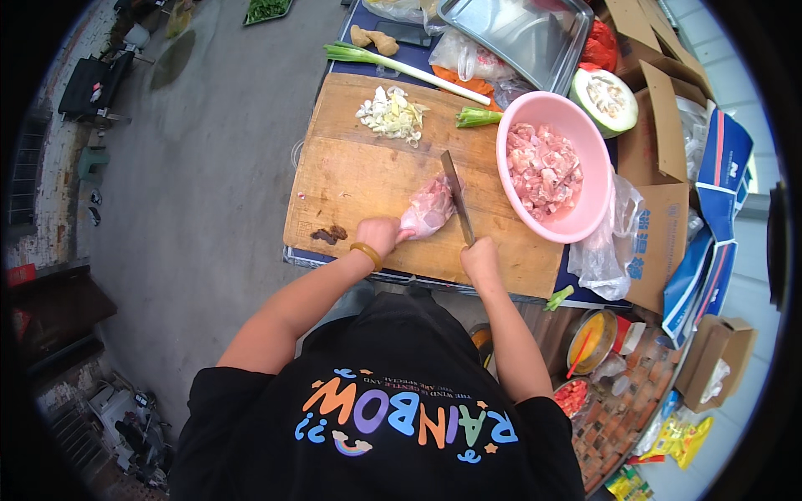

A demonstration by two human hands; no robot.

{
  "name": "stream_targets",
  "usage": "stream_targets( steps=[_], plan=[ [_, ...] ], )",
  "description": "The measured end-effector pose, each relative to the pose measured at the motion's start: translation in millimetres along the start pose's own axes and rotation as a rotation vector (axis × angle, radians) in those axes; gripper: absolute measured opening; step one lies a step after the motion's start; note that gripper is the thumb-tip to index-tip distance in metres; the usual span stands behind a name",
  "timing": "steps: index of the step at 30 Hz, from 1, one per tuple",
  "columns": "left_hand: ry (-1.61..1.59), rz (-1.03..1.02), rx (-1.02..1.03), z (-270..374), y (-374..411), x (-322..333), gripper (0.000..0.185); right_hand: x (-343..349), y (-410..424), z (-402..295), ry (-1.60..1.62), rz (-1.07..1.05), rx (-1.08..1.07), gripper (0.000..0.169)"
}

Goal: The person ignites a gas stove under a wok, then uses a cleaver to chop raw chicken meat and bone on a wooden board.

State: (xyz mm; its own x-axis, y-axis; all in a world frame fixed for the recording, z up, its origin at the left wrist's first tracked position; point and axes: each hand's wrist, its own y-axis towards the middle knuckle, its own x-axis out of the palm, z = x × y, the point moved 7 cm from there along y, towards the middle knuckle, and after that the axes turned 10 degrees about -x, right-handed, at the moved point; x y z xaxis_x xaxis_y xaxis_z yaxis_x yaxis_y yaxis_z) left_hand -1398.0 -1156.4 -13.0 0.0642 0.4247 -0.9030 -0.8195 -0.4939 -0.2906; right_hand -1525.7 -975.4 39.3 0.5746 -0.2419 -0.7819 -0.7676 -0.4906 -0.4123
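On a wooden cutting board (376, 169) lies a piece of raw poultry leg (429, 210). My left hand (379, 238), with a yellow bangle at the wrist, grips its thin bone end. My right hand (481, 260) is closed around the handle of a cleaver (457, 194), whose blade is at the far right part of the meat. Whether the edge has entered the flesh cannot be told. Chopped white and pale yellow pieces (391, 116) lie at the board's far side, and small dark brown pieces (329, 235) near its left front corner.
A pink bowl (600, 188) of cut raw meat overlaps the board's right side. Behind the board are a green onion (407, 67), ginger root (374, 41) and a metal tray (451, 14). A cut melon-like fruit (604, 100) and cardboard boxes (658, 250) stand at the right.
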Motion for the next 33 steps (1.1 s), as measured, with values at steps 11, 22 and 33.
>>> stream_targets(
  steps=[11,22,33],
  plan=[
    [0.009,0.050,-0.016,-14,2,-26,0.037,-44,-7,24,0.240,0.187,-0.089,0.025],
    [-0.079,0.318,0.061,-5,-4,-21,0.027,-69,-9,-52,0.312,0.371,-0.387,0.024],
    [-0.045,0.340,0.096,-18,6,-11,0.040,-2,17,-1,-0.144,-0.007,-0.094,0.021]
  ],
)
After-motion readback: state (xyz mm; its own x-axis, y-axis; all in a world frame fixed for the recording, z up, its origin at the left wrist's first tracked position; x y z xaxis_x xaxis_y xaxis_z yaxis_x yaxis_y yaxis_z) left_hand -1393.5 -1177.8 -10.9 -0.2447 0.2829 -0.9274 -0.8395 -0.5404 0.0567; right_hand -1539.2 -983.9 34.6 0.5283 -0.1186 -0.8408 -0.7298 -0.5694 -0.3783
